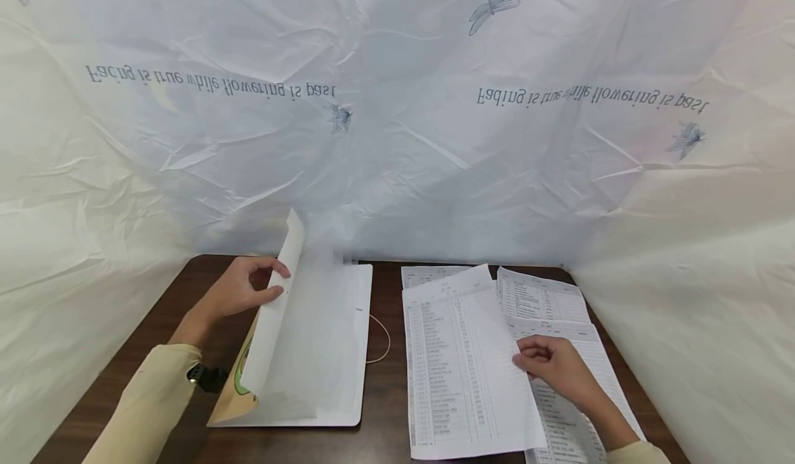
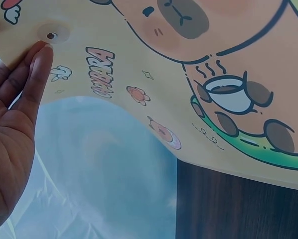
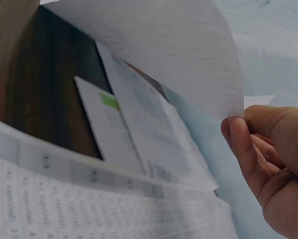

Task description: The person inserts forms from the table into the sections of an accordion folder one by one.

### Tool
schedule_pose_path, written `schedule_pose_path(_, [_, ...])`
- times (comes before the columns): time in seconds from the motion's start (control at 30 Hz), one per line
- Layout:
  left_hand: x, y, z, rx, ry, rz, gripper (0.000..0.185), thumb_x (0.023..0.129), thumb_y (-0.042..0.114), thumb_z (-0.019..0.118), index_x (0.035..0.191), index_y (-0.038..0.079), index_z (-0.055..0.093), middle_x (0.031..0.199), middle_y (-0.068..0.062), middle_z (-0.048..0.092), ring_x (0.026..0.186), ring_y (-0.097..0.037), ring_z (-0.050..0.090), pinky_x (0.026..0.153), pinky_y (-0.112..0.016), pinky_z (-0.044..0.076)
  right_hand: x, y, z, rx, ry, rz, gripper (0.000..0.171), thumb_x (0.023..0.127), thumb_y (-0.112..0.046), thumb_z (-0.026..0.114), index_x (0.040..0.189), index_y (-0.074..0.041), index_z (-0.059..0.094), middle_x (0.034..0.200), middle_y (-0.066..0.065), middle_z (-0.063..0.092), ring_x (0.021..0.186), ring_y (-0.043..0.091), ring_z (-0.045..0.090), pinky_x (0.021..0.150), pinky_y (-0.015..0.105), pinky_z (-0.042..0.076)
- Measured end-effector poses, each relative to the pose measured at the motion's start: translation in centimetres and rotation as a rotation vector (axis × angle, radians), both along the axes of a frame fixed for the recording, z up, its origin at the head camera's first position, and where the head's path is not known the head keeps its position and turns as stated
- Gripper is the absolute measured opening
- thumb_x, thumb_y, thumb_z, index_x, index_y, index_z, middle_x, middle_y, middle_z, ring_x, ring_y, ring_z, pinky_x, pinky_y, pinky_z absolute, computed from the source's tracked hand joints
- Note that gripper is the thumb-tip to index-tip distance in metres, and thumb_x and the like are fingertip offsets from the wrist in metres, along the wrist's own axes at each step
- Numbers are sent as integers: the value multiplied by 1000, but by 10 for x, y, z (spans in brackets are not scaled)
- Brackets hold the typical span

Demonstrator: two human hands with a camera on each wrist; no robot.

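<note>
My left hand (image 1: 245, 286) grips the raised cover (image 1: 279, 312) of a document folder (image 1: 329, 346), its fingers and thumb at the cover's edge. The folder lies spread on the table, white inside, with a thin elastic cord (image 1: 386, 343) looping out on its right. In the left wrist view, the cover's outside (image 2: 154, 59) shows a cartoon animal with a steaming cup, and the left hand (image 2: 14, 124) is by a small round fastener. Between thumb and fingers, my right hand (image 1: 553, 367) pinches the right edge of a printed sheet (image 1: 459, 367), lifted in the right wrist view.
More printed sheets lie under and beside the held one, including a page (image 1: 540, 295) at the back right and another (image 1: 428, 275) at the back. The dark wooden table (image 1: 379, 409) is bordered by hanging white plastic sheeting (image 1: 397, 174) at the back and sides.
</note>
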State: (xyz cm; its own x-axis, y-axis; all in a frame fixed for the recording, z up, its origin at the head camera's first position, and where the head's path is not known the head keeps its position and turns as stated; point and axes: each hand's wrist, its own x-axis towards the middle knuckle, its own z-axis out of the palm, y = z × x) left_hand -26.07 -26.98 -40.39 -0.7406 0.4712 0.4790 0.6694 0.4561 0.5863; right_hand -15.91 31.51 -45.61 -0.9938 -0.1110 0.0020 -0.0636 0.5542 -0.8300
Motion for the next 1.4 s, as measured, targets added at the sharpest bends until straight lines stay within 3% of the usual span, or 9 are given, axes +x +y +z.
schedule_pose_path(0.4, [1,0,3,-24,-9,1,21,83,6,78,103,10,72,89,1,68,69,-7,59,65,-22,50,-7,-5,35,-5,110,18,31,91,-12,77,113,7,70,93,10,73,76,8,69,68,31,58])
schedule_pose_path(0.83, [-1,3,6,-51,-6,-19,21,83,9,79,103,12,72,81,6,64,64,-6,56,60,-24,49,-20,-21,65,-14,192,28,31,92,-15,77,114,5,70,94,11,73,75,12,71,69,34,59])
schedule_pose_path(1.4, [-2,4,3,-47,16,-14,24,81,6,80,103,9,72,72,7,59,57,-2,48,54,-24,43,-34,-66,101,-168,245,25,32,91,-11,77,116,8,68,98,18,72,79,12,71,71,33,60])
